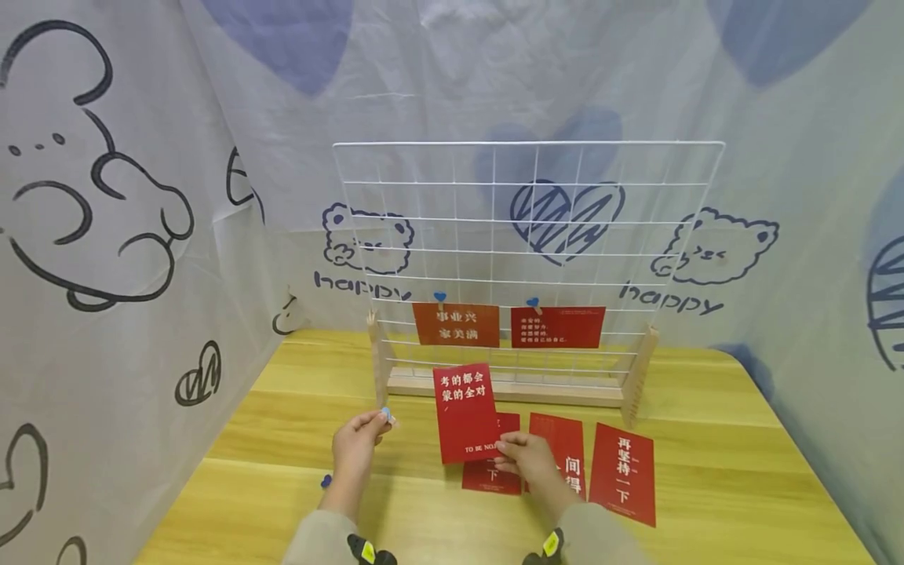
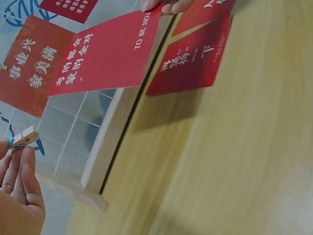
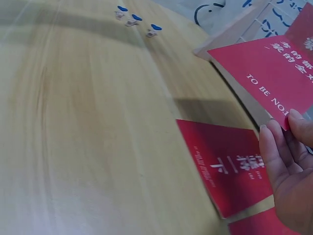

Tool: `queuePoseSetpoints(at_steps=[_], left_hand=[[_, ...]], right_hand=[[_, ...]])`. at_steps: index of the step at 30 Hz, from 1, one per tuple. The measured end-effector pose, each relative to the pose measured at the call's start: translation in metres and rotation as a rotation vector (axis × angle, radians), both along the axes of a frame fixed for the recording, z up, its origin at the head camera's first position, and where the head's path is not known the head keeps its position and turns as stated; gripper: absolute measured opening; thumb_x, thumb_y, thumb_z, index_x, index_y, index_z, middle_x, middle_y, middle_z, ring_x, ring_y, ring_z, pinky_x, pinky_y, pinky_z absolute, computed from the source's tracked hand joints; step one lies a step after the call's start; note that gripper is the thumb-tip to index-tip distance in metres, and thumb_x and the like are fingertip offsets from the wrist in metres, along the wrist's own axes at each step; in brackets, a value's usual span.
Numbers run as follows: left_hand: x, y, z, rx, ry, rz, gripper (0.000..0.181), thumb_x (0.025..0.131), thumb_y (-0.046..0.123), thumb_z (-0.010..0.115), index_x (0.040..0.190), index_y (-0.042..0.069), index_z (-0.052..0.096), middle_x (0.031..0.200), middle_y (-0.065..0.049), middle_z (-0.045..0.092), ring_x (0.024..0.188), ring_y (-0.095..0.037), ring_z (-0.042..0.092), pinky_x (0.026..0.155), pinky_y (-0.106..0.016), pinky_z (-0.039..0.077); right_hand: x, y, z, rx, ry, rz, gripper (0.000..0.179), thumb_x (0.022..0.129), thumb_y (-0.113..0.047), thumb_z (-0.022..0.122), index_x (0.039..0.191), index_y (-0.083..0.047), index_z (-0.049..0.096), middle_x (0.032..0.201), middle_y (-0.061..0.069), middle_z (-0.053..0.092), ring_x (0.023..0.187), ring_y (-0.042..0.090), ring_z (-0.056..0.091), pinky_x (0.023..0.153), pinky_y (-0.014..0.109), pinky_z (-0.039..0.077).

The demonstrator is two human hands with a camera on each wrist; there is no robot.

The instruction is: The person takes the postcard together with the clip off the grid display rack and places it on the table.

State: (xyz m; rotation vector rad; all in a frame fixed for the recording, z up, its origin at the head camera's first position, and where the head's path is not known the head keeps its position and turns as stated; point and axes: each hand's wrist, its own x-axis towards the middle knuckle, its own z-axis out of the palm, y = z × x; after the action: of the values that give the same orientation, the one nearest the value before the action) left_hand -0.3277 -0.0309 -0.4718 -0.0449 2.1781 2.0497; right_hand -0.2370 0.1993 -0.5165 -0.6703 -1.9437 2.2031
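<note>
My left hand [image 1: 355, 446] pinches a small wooden clothespin [image 2: 24, 139] with a blue heart on it, left of the cards. With thumb and fingers, my right hand [image 1: 535, 464] holds a red card [image 1: 466, 416] by its lower right corner. That card, printed with white characters, is raised above the table in front of the white wire grid [image 1: 493, 204]. Two cards hang on the grid's lower part: an orange-red card [image 1: 456, 334] and a red card [image 1: 565, 327], each under a blue heart clothespin [image 1: 533, 303].
Several red cards lie on the wooden table [image 1: 282, 439], one card [image 1: 623, 475] at the right and another card [image 3: 227, 166] partly beneath the held one. Loose heart clothespins [image 3: 132, 21] lie at the table's left. Wooden feet [image 1: 639, 377] support the grid; a printed curtain [image 1: 438, 71] hangs behind.
</note>
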Motion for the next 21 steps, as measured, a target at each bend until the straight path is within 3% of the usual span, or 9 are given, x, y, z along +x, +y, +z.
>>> queuePoseSetpoints(at_steps=[11, 21], left_hand=[[0.012, -0.015, -0.018, -0.025, -0.051, 0.0, 0.032, 0.085, 0.021, 0.055, 0.102, -0.006, 0.054, 0.094, -0.01, 0.058, 0.084, -0.016, 0.056, 0.086, -0.038, 0.04], [0.024, -0.032, -0.032, -0.117, -0.096, -0.128, 0.03, 0.086, 0.016, 0.053, 0.098, -0.011, 0.052, 0.098, -0.016, 0.055, 0.081, -0.018, 0.056, 0.079, -0.033, 0.045]], right_hand=[[-0.004, -0.028, -0.022, -0.055, -0.006, 0.023, 0.024, 0.082, 0.0, 0.055, 0.101, 0.015, 0.05, 0.077, 0.006, 0.058, 0.061, 0.015, 0.059, 0.06, 0.032, 0.051], [-0.01, -0.046, -0.025, -0.075, -0.039, -0.004, 0.024, 0.081, 0.002, 0.055, 0.1, 0.015, 0.051, 0.077, 0.009, 0.059, 0.058, 0.014, 0.059, 0.06, 0.031, 0.051]])
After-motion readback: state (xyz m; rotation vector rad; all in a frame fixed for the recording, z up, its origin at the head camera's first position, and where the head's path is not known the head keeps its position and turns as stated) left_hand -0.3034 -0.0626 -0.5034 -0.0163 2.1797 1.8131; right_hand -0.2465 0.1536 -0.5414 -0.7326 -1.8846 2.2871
